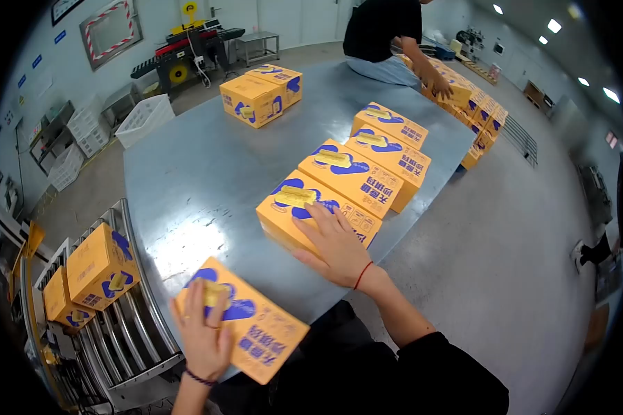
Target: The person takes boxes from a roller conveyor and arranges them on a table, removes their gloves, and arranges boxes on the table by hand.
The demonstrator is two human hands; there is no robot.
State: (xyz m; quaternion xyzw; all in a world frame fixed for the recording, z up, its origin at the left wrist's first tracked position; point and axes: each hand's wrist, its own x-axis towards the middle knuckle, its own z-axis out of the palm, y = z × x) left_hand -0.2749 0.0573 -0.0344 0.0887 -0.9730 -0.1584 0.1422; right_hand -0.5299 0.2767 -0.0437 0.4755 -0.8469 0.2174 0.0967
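My left hand (206, 332) lies with spread fingers on a yellow-orange box (263, 339) with blue print, tilted at the metal table's near left edge. The thumb rests on its top and the fingers reach its left end. My right hand (333, 245) is spread over the top and near side of another such box (304, 207), the nearest in a row. Behind that one stand more boxes touching in line, among them one box (353, 173) and a farther one (389, 126). Undersides of both palms are hidden.
On the metal table (187, 166), two boxes (253, 97) stand at the far left. A roller conveyor (128, 339) at left carries two boxes (104, 266). A person (384, 34) sits at the far edge, one hand on stacked boxes (474, 104). White baskets (145, 119) stand beyond.
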